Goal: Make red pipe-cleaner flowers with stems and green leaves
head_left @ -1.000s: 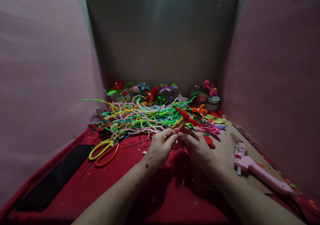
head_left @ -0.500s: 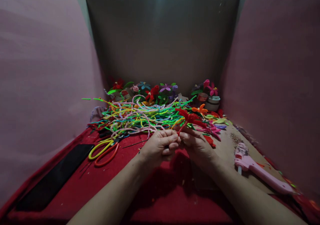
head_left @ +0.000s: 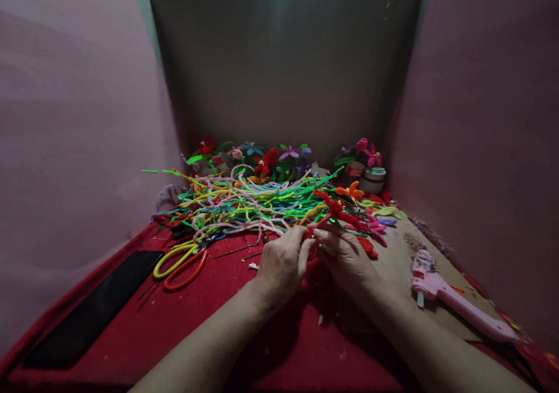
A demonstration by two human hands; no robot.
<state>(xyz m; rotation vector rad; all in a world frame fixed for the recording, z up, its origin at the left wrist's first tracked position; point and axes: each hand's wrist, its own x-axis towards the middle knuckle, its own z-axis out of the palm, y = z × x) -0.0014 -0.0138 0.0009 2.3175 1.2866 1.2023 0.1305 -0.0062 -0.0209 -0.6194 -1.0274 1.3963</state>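
Note:
My left hand (head_left: 282,264) and my right hand (head_left: 347,258) meet over the red cloth (head_left: 183,323), fingertips pinched together on the stem of a red pipe-cleaner flower (head_left: 334,209). The flower's red petals stick up and to the right, just above my fingers. Right behind them lies a big tangled heap of coloured pipe cleaners (head_left: 244,204).
Two pairs of scissors, yellow and orange (head_left: 179,262), lie left of my hands. A black flat slab (head_left: 94,311) sits at the near left. A pink glue gun (head_left: 454,300) rests on cardboard at right. Finished flowers (head_left: 271,157) and a small jar (head_left: 371,179) line the back wall.
Both hands stay pinched on the red flower. My left hand's fingers have turned on the stem, and the flower has tipped a little to the right.

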